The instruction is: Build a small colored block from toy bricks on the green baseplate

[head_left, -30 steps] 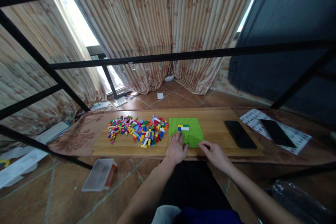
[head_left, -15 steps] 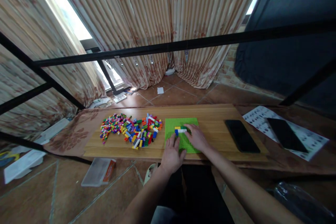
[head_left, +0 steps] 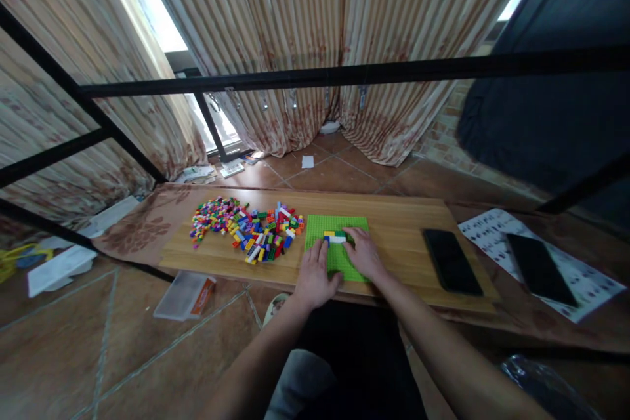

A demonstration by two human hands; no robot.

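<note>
A bright green studded baseplate lies on the wooden board. On its upper middle sits a small row of toy bricks: a yellow brick, a green brick beside it, and a white brick with blue at its left end in front. My left hand rests over the plate's left part, fingers stretched out and thumb apart, fingertips touching the blue end. From the right, my right hand closes thumb and forefinger around the green and white end. Its fingertips partly cover those bricks.
Left of the plate spreads a pile of larger mixed bricks, with a heap of tiny coloured pieces beyond. A black phone lies on the board's right. Another dark device rests on a printed sheet. A clear plastic box is below.
The view has shifted a little. Both hands stay at the brick row; the left fingertips have moved slightly up along its left end, and the right fingers still touch the right end.
</note>
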